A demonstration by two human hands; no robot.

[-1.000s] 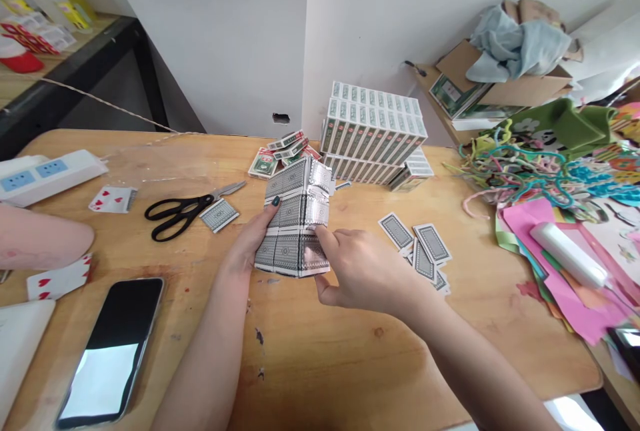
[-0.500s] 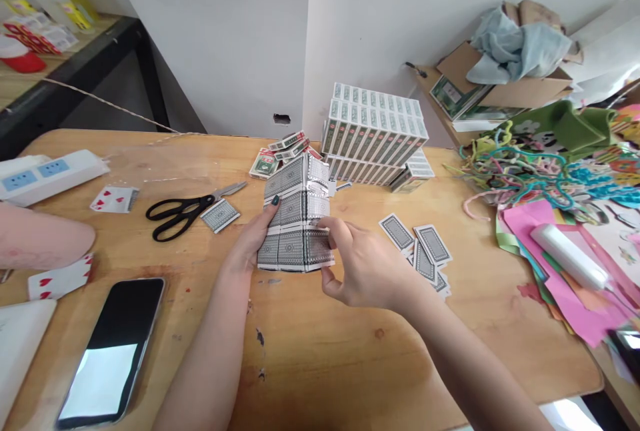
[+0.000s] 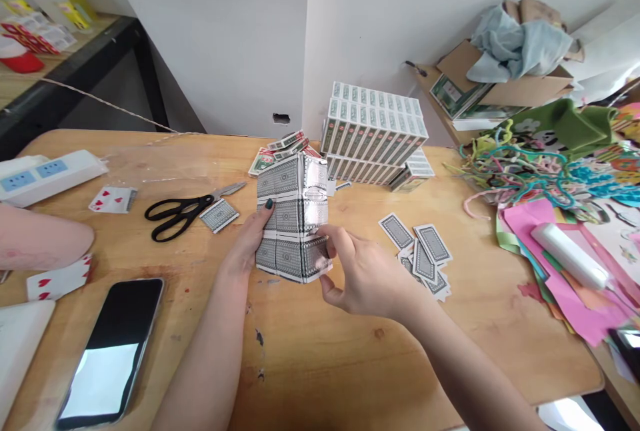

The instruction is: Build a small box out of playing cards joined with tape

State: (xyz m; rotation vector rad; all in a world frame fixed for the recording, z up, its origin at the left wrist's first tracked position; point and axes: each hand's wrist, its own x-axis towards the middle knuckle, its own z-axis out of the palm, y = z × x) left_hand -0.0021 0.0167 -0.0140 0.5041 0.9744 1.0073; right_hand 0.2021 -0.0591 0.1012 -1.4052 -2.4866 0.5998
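A box-like structure of playing cards (image 3: 285, 214), patterned grey backs facing out, is held up over the table between both hands. My left hand (image 3: 249, 239) grips its left side, thumb with dark nail polish on the front, other fingers hidden behind. At its lower right edge, my right hand (image 3: 357, 271) pinches the side with thumb and bent fingers. To the right lie loose playing cards (image 3: 425, 256), backs up. On the left are black-handled scissors (image 3: 187, 212) beside a card piece (image 3: 219, 216).
Stacked card boxes (image 3: 375, 126) stand behind the structure, with a few flatter packs (image 3: 265, 159) to their left. A phone (image 3: 113, 351), a power strip (image 3: 50, 174) and another person's arm (image 3: 43, 234) are at left. Yarn (image 3: 530, 168) and coloured paper (image 3: 545, 244) lie at right.
The card structure has turned and tilted slightly, its lower end dropping a little and its right side catching more light. Both hands keep their hold.
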